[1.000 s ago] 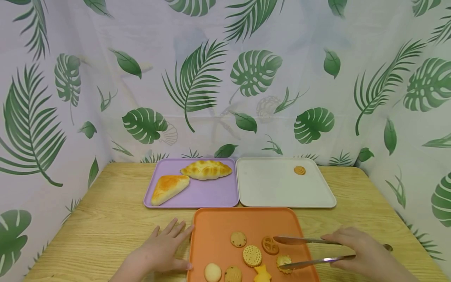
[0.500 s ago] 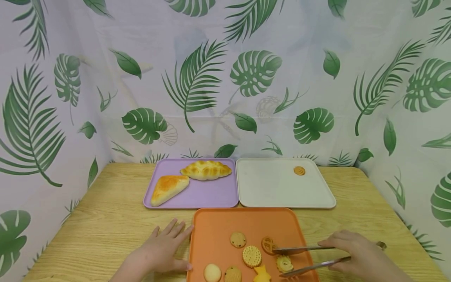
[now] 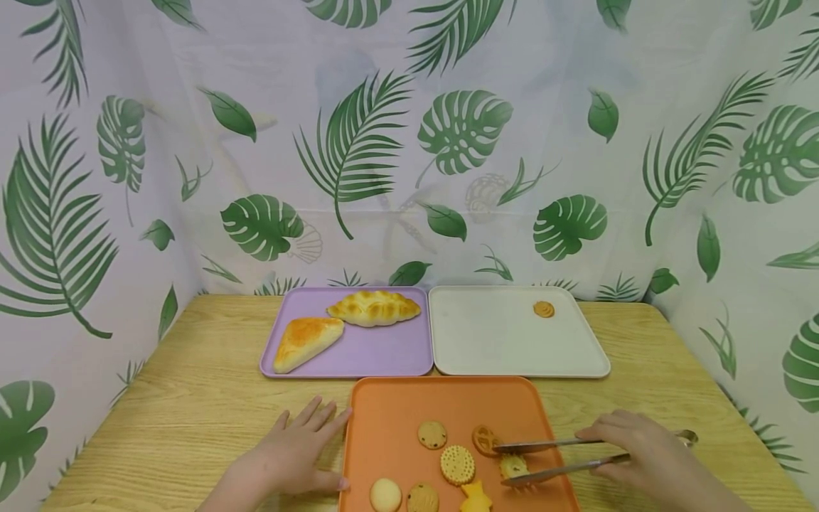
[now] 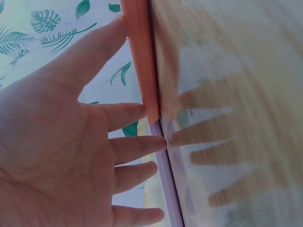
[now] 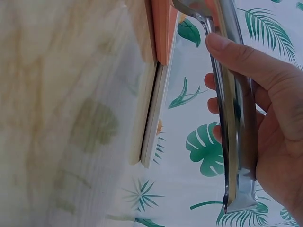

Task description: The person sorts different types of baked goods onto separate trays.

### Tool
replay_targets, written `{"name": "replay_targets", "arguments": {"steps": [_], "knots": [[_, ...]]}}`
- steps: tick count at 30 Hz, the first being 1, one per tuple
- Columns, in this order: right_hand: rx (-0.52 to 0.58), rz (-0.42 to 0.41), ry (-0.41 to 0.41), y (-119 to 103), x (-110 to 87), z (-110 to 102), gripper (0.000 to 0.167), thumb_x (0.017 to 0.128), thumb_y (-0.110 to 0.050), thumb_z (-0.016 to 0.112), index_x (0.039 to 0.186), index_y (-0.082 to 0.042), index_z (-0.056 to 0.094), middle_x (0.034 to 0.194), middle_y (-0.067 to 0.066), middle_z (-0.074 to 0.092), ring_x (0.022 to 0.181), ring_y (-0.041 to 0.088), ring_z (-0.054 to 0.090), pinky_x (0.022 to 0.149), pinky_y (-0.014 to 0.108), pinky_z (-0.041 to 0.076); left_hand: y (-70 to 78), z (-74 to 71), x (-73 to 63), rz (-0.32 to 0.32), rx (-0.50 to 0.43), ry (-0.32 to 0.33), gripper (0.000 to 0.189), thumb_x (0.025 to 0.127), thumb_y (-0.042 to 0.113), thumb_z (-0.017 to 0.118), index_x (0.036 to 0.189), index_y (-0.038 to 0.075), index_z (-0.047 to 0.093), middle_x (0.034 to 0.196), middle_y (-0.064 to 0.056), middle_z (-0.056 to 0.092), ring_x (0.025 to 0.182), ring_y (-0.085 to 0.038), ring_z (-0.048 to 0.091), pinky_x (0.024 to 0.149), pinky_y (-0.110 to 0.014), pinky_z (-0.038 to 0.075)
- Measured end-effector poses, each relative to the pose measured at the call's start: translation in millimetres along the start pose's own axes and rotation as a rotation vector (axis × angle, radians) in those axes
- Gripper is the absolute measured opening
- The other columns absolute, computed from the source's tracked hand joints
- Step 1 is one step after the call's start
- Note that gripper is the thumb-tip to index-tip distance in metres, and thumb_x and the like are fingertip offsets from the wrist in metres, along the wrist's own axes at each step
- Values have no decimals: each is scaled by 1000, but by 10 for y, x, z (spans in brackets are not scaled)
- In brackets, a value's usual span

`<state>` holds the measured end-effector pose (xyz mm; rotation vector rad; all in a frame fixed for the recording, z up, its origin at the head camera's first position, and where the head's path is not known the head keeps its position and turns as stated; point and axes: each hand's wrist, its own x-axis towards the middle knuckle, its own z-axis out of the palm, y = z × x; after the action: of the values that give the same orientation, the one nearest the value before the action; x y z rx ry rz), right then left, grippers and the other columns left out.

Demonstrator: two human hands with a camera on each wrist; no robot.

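My right hand (image 3: 633, 448) grips metal tongs (image 5: 239, 137), thumb on one arm and fingers round the other. In the head view the tong tips reach over the right side of the orange tray (image 3: 390, 405), on either side of a scalloped round cookie (image 3: 513, 466). The upper tip touches or overlaps a pretzel-like cookie (image 3: 485, 441); I cannot tell which. My left hand (image 3: 291, 455) has its fingers spread, thumb and forefinger touching the tray's left rim, as the left wrist view (image 4: 80, 137) also shows. Nearby lie a dotted round cookie (image 3: 457, 465) and a star-shaped one (image 3: 476, 498).
Behind stand a purple tray (image 3: 384, 355) with a triangular bread (image 3: 307, 345) and a braided bread (image 3: 374, 308), and a white tray (image 3: 512, 341) with one small cookie (image 3: 544, 309). More cookies (image 3: 432, 434) lie on the orange tray. A leaf-print curtain surrounds the wooden table (image 3: 185, 384).
The tongs have shifted slightly and their tips have drawn closer together around the scalloped cookie. The pretzel-like cookie has moved a little left. My left hand has stayed put.
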<state>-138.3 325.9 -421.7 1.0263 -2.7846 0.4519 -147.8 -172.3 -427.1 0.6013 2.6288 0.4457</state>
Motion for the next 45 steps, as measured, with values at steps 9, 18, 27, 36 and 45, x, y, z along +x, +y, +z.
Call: {"name": "replay_targets", "arguments": {"steps": [9, 18, 27, 36, 45], "knots": [[-45, -109, 162, 110, 123, -39, 47, 59, -20, 90, 102, -21, 72, 89, -14, 67, 78, 3, 61, 61, 20, 51, -2, 0, -3, -7, 0, 2, 96, 80, 64, 66, 155, 19, 27, 160, -17, 27, 150, -41, 15, 110, -75, 15], [-116, -69, 205, 226, 261, -143, 46, 56, -19, 91, 97, -22, 73, 89, -15, 68, 81, 3, 62, 67, 24, 53, 6, -8, -1, -6, 2, -2, 96, 80, 64, 66, 155, 18, 27, 160, -17, 27, 150, -41, 15, 110, -75, 15], [-128, 1, 221, 408, 371, -268, 44, 57, -15, 90, 98, -21, 73, 90, -9, 71, 81, 5, 63, 66, 26, 53, 6, -12, -21, 3, 14, 14, 96, 79, 64, 67, 154, 18, 28, 159, -18, 29, 150, -41, 16, 110, -75, 16], [-155, 34, 262, 585, 422, -443, 42, 56, -13, 90, 94, -20, 74, 86, -7, 70, 79, -1, 59, 64, 17, 48, -9, -9, -8, 4, 21, 11, 97, 79, 63, 67, 154, 17, 28, 159, -19, 29, 149, -42, 17, 109, -75, 17], [-222, 117, 253, 793, 405, -550, 38, 59, -16, 89, 94, -18, 74, 89, -2, 72, 80, 11, 63, 66, 31, 53, -21, 3, 11, -2, 10, 8, 97, 78, 63, 67, 155, 18, 28, 159, -18, 29, 149, -42, 16, 110, -75, 16]]}}
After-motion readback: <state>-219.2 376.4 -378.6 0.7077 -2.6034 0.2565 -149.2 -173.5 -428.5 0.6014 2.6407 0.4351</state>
